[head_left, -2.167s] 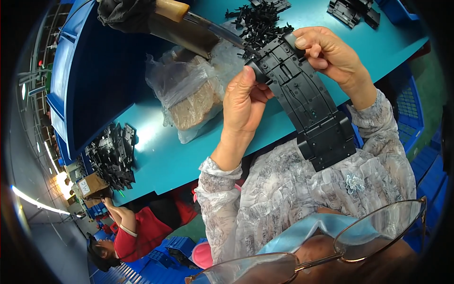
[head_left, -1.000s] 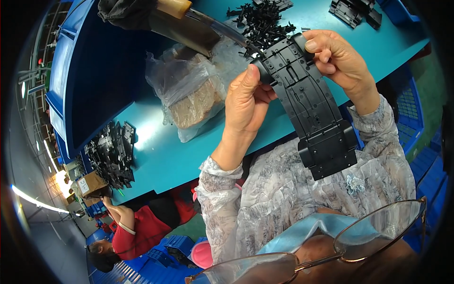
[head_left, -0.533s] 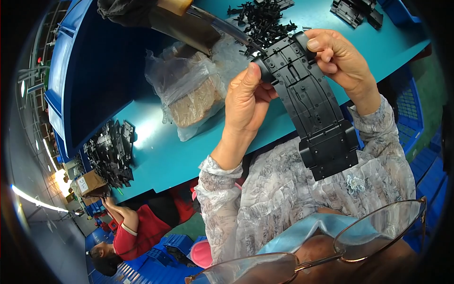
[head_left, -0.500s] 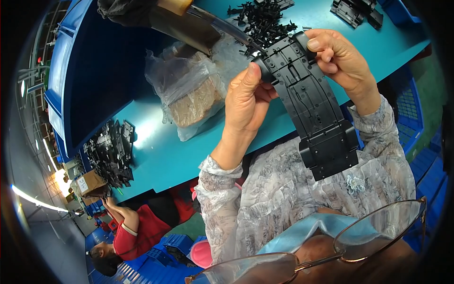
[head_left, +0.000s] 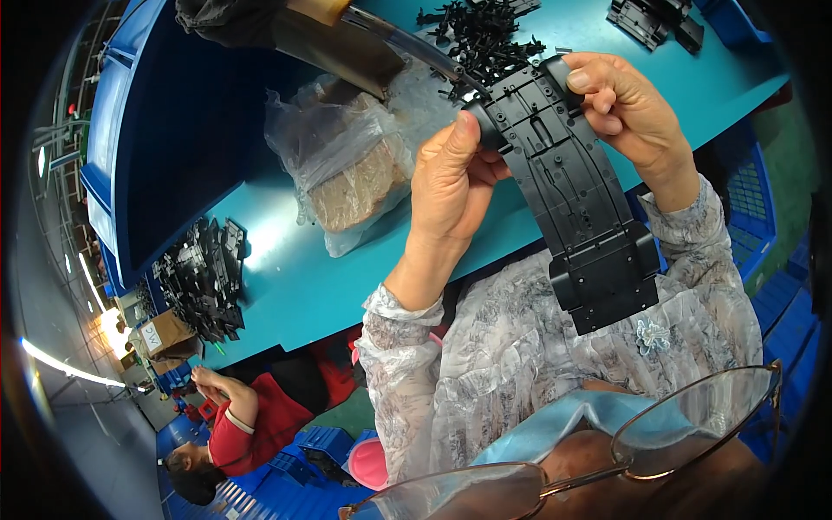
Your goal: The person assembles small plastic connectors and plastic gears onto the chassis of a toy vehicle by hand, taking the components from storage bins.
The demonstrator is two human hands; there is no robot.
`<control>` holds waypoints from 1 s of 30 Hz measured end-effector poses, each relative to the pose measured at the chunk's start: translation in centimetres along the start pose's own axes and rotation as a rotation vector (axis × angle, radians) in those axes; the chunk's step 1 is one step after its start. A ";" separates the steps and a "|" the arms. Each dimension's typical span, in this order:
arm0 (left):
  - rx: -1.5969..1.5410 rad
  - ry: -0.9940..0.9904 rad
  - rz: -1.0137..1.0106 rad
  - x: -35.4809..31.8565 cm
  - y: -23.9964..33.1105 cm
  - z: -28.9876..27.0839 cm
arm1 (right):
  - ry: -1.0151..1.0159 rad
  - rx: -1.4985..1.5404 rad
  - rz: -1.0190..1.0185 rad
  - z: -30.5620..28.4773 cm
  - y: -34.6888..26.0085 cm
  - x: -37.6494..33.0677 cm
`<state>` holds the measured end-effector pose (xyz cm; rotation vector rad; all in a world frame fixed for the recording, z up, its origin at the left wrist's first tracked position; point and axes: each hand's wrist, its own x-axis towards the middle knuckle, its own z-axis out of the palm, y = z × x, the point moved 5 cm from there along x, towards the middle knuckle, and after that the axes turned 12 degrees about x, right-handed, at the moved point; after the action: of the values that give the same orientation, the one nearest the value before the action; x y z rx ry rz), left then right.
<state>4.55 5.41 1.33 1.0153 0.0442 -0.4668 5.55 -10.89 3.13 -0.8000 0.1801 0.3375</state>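
Both my hands hold up a long black moulded plastic chassis (head_left: 579, 199), tilted above the table's near edge, its ribbed, screw-holed face toward me. My left hand (head_left: 446, 178) pinches the rounded arch at its far left corner between thumb and fingers. The matching arch at the far right corner is gripped by my right hand (head_left: 633, 108), thumb on top and fingers curled. Beside the chassis's far left corner ends a slim metal rod (head_left: 416, 50) that reaches in from the upper left. Whether it touches the chassis I cannot tell.
Small black plastic parts (head_left: 485, 39) lie heaped beyond the chassis. A clear bag with a brown block (head_left: 355, 178) rests left of my left hand. Farther left are a blue bin (head_left: 165, 139) and piled black parts (head_left: 208, 282). A person in red (head_left: 260, 420) works there.
The chassis and my hands have shifted only very slightly, with the same grip. The co-worker's hands at the lower left have moved a little.
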 end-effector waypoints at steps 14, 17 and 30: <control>0.026 0.014 0.004 -0.2 0.3 0.3 | -0.025 0.013 0.018 -0.3 0.1 0.2; 0.030 0.034 0.006 -0.4 0.7 1.0 | -0.002 0.008 0.023 -0.2 0.1 0.1; 0.021 0.020 -0.003 -0.4 0.6 0.8 | 0.015 -0.014 0.008 -0.2 0.0 -0.1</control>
<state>4.26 5.19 2.38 1.0411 0.0589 -0.4602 5.46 -11.07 3.06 -0.8159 0.1954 0.3400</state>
